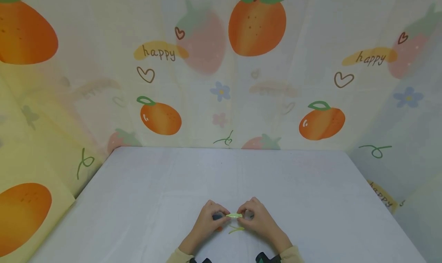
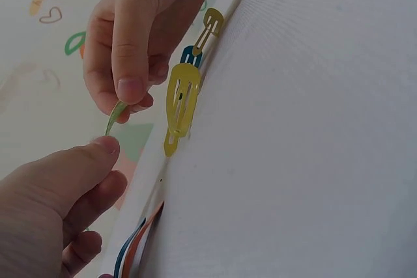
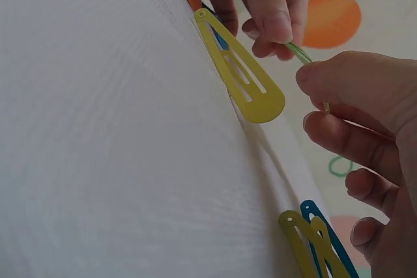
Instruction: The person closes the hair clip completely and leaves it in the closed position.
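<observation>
A light green snap hair clip (image 1: 234, 215) is stretched between my two hands, above the white table. My left hand (image 1: 206, 221) pinches one end with thumb and forefinger. At the other end, my right hand (image 1: 261, 218) has a matching pinch. Seen from the right wrist, the green clip (image 3: 301, 53) is nearly edge-on and partly covered by fingertips. Just nearer the body, between the wrists, a yellow snap hair clip (image 3: 264, 110) lies open on the table.
Beside my left hand lie an orange clip (image 2: 135, 244) and a blue clip (image 2: 124, 250). Close to my right hand are another blue clip (image 3: 342, 258) and a yellow one (image 3: 296, 242). Patterned fruit cloth (image 1: 193, 113) hangs behind the white table (image 1: 155, 186).
</observation>
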`<state>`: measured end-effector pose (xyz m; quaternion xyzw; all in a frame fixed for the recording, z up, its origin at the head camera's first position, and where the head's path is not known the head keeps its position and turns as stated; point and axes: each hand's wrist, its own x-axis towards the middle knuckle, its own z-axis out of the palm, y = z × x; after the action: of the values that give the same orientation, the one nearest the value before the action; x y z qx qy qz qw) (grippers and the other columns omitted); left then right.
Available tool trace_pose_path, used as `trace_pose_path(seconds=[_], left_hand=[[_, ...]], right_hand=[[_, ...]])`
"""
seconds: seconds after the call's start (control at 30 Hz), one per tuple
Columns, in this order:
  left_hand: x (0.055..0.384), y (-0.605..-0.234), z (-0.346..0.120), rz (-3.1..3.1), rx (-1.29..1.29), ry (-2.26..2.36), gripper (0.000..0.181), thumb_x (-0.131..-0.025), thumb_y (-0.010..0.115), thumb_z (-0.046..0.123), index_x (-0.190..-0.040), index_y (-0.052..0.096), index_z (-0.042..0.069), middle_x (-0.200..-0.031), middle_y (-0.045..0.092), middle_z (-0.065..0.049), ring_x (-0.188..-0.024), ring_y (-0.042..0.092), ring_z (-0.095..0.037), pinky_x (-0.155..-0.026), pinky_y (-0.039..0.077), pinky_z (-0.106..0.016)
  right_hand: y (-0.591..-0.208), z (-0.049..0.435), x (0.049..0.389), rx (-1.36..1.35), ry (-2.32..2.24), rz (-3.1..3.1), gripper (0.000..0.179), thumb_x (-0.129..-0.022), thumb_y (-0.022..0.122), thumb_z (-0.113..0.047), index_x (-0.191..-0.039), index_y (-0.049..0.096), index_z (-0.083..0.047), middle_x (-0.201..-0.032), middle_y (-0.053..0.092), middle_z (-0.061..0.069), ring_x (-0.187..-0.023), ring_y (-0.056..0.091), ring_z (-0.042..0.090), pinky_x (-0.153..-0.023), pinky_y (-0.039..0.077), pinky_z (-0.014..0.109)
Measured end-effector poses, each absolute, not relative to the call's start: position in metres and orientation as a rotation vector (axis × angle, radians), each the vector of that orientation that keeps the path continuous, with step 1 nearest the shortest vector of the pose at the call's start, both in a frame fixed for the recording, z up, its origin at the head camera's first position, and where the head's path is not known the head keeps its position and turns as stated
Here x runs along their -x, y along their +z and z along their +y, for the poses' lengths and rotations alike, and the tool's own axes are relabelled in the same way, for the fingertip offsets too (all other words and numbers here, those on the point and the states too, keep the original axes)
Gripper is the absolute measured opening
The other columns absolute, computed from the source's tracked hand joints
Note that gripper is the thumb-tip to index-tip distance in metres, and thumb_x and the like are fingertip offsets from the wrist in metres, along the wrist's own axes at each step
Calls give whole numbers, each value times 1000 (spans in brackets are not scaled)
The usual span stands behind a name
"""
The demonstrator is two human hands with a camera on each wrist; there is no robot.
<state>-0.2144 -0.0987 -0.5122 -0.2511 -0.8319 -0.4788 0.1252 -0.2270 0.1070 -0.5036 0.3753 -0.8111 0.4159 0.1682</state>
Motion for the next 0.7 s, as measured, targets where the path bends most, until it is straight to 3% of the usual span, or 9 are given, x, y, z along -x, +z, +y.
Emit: trace_pose_path(seconds=[0.7], left_hand=[[217,-517,-100,-2453,776,-1298,7,-73,73,15,-79,69,15,-78,61,13,-70,38,-5,-62,37,-22]], right_hand=[[-502,109,226,-1053,1217,-2374,14,-70,75,-9,-80,66,-12,-76,60,-8,-69,43,10,-61,37,22]])
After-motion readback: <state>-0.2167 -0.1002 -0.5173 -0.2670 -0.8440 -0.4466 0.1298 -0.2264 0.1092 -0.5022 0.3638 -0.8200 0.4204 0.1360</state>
